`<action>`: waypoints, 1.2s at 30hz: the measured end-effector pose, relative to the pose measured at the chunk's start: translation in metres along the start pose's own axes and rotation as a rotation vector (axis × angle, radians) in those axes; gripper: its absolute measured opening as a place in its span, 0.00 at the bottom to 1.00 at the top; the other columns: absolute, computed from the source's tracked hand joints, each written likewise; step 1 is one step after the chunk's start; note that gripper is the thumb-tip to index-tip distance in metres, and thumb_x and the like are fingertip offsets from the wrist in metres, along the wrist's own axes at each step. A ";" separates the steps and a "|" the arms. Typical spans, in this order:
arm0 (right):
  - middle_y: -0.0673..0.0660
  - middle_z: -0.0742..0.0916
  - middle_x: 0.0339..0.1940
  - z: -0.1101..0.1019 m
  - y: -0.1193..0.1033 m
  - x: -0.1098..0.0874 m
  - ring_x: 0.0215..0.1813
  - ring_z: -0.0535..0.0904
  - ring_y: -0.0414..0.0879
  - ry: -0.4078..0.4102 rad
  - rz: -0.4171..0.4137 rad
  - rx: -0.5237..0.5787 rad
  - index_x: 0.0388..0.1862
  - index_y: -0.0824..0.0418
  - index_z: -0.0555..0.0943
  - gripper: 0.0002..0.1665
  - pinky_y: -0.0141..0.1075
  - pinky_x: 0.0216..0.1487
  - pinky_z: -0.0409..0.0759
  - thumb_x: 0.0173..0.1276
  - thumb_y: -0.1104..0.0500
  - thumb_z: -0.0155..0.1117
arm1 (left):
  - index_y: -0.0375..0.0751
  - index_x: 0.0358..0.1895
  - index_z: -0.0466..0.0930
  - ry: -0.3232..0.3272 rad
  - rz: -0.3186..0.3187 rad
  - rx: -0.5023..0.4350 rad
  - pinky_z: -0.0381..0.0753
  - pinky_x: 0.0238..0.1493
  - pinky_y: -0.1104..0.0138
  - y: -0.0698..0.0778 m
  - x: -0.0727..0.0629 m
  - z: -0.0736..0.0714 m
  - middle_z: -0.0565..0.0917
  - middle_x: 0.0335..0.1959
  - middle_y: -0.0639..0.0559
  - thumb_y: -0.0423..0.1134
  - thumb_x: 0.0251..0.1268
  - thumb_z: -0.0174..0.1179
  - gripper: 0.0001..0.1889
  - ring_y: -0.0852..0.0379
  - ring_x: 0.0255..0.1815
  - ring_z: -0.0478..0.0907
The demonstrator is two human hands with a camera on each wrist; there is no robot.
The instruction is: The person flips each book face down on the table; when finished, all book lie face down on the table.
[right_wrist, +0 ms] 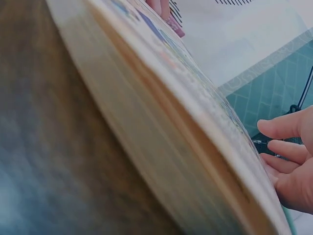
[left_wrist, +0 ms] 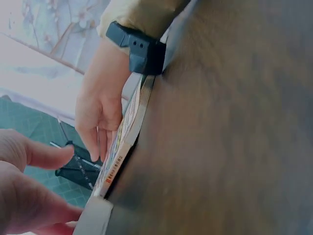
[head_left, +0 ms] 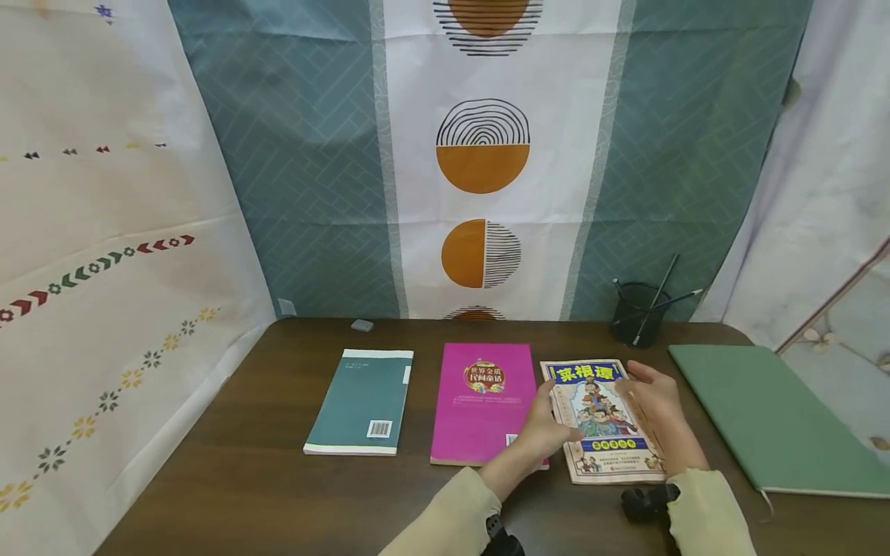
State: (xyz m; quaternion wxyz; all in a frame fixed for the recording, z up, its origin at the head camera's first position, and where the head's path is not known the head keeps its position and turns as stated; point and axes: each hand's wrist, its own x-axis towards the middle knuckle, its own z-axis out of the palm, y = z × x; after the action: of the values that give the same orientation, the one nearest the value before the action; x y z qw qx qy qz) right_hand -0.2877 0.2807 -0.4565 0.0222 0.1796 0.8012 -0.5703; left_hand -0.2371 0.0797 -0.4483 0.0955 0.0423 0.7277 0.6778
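A book with a cartoon cover [head_left: 603,417] lies face up on the table between my two hands. My left hand [head_left: 538,432] is at its left edge, thumb spread over the cover and fingers by the side. On the opposite side, my right hand [head_left: 657,401] rests along the right edge near the top corner, its fingers loosely extended. The book's spine [left_wrist: 115,166] shows in the left wrist view, with the left thumb and fingers apart. Thick page edges [right_wrist: 146,132] fill much of the right wrist view. Just left of my left hand lies a magenta book [head_left: 480,417].
A teal book [head_left: 361,401] lies farther left on the brown table [head_left: 257,479]. To the right is a large green folder or mat [head_left: 772,417]. A black mesh pen cup [head_left: 636,313] with several pencils stands behind, and a small grey object [head_left: 362,325] sits at the back edge.
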 end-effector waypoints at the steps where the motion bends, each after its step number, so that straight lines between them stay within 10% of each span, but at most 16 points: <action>1: 0.69 0.60 0.78 0.000 0.000 0.000 0.74 0.62 0.61 -0.002 0.010 0.008 0.78 0.64 0.52 0.42 0.21 0.43 0.68 0.69 0.58 0.56 | 0.36 0.73 0.57 0.004 0.006 -0.005 0.72 0.67 0.48 -0.001 0.000 0.001 0.67 0.68 0.32 0.18 0.44 0.66 0.47 0.35 0.67 0.68; 8: 0.70 0.62 0.77 0.000 0.000 0.003 0.69 0.65 0.60 0.040 0.021 0.022 0.77 0.64 0.55 0.41 0.30 0.50 0.72 0.68 0.58 0.56 | 0.35 0.72 0.58 0.004 0.048 -0.072 0.85 0.50 0.57 -0.005 0.000 0.004 0.71 0.58 0.34 0.16 0.46 0.61 0.44 0.41 0.53 0.77; 14: 0.70 0.65 0.75 0.003 0.002 0.004 0.62 0.70 0.56 0.077 0.013 0.068 0.77 0.62 0.57 0.38 0.21 0.35 0.71 0.70 0.59 0.55 | 0.23 0.72 0.55 0.016 0.055 -0.080 0.82 0.57 0.52 -0.007 0.002 0.003 0.70 0.58 0.27 0.16 0.50 0.55 0.40 0.29 0.61 0.74; 25: 0.66 0.67 0.73 -0.001 0.007 0.007 0.50 0.75 0.42 0.034 -0.064 0.103 0.76 0.59 0.60 0.34 0.22 0.37 0.77 0.72 0.63 0.52 | 0.17 0.71 0.50 0.004 0.037 -0.191 0.72 0.67 0.53 -0.013 0.006 0.000 0.62 0.68 0.21 0.16 0.55 0.48 0.36 0.30 0.71 0.63; 36: 0.38 0.76 0.44 -0.010 -0.015 -0.003 0.41 0.77 0.27 0.069 -0.055 0.388 0.75 0.58 0.63 0.33 0.21 0.40 0.79 0.72 0.67 0.53 | 0.26 0.70 0.62 -0.027 0.068 -0.295 0.85 0.52 0.62 -0.021 0.015 -0.008 0.66 0.71 0.32 0.16 0.51 0.53 0.36 0.40 0.60 0.78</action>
State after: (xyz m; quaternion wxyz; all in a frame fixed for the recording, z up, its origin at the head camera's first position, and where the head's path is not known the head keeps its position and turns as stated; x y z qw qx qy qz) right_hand -0.2883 0.2852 -0.4388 -0.0558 0.1782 0.6810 -0.7080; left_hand -0.2524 0.0728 -0.4703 0.0874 0.0616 0.6169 0.7797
